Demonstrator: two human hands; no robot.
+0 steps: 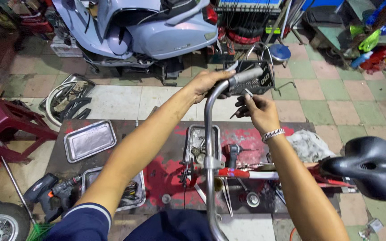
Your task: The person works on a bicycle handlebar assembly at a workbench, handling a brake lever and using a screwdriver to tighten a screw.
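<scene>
The left hand (208,84) is wrapped over the top bend of a chrome handlebar (209,134), fingers curled tight round the tube just behind the grey grip (245,76), which juts out past the knuckles to the right. Held so, the hand looks to be steadying the bar. The right hand (259,111) sits just below and to the right of that grip, its fingers pinched together on a thin dark tool (240,108), probably a small key or driver, though it is too slim to tell for sure. Its tip points toward the underside of the grip, near the left fingers.

The handlebar is a bare, shiny tube, curving down from the fingers to a clamp (211,163) on a red frame (246,173) laid across the workbench (112,129). A black saddle (371,165) sticks out well to the right of the right wrist, which wears a silver bracelet (272,134).

Below the hands lie metal trays (89,139) and a small drill (233,154); another drill (45,192) rests well left of the left forearm. Beyond the fingers stand a pale scooter (157,31) and a wire basket (262,82).
</scene>
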